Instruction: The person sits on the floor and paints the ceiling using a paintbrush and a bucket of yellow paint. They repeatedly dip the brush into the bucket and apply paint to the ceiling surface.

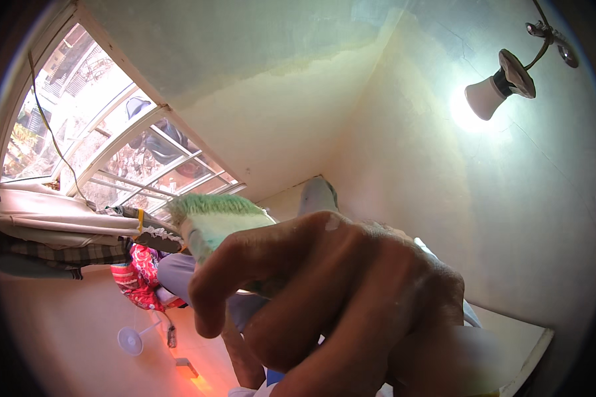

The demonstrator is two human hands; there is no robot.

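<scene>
My right hand (351,284) fills the middle of the view, close up, its back toward me and its fingers curled down and to the left. It is closed around a pale block-shaped brush (222,228) with a fringe of green bristles along its upper edge. Past the knuckles rises a rounded grey end (316,197); I cannot tell whether it belongs to the brush. A strip of skin (243,351) shows below the fingers, too covered to say whose it is. No left hand can be made out.
A lit lamp (487,99) hangs on a cord at upper right. At left, a barred window (146,155) stands above draped clothes (59,215). Red patterned cloth (139,278) lies beyond the brush. A pale panel edge (533,357) is at lower right, a small fan (131,341) at lower left.
</scene>
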